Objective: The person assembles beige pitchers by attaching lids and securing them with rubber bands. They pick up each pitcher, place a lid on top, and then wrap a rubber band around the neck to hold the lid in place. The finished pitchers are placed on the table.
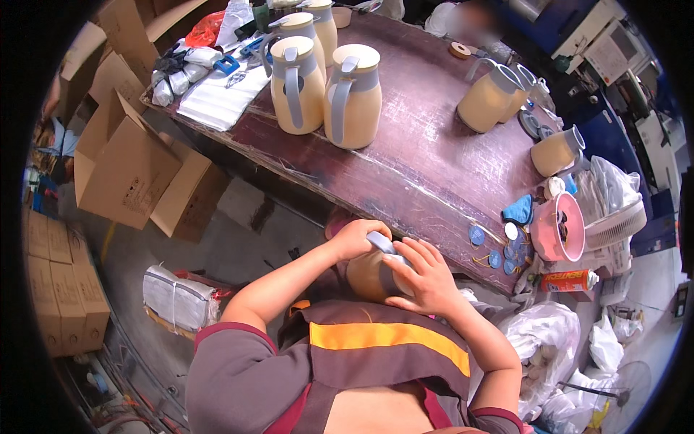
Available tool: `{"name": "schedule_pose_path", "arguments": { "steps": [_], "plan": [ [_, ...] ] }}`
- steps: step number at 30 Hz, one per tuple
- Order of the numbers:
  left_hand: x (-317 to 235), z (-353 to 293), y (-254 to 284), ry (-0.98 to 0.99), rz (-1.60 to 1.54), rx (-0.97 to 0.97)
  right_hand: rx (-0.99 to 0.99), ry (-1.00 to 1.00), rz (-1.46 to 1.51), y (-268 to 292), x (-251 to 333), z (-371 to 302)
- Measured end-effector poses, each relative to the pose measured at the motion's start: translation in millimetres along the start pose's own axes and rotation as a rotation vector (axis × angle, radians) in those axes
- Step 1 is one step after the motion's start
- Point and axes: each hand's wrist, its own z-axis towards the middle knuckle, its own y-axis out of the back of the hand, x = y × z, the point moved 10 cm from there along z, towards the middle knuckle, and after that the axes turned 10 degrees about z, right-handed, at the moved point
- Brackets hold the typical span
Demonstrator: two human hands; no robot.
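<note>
A beige jug (367, 278) with a grey collar is between my two hands, in front of my body at the table's near edge. My left hand (356, 240) is closed at its grey handle (381, 242), fingers curled around the far side. My right hand (428, 278) lies over the collar and right side of the jug, its fingers bent against it and the thumb toward me. The jug's lower part is hidden by my hands and clothing. On the table stand several lidded beige jugs with grey handles, the nearest a tall jug (354, 108).
Three lidless jugs, one a tilted jug (555, 152), are at the table's right. Beside them are a pink basin (564, 226), blue discs (494, 258) and an orange-red spray can (570, 281). Open cartons (130, 173) stand left; a wrapped stool (179, 298) is on the floor.
</note>
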Motion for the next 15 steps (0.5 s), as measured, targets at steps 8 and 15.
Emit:
{"name": "schedule_pose_path", "arguments": {
  "steps": [8,15],
  "plan": [
    [-60.4,-39.3,-58.2,0.003,0.217,0.201,-0.328,-0.680,-0.088,11.7,-91.1,-29.8],
    [-58.6,-7.6,-13.1,-0.144,0.206,-0.070,0.027,-0.161,-0.110,6.3,-43.8,-34.1]
  ]
}}
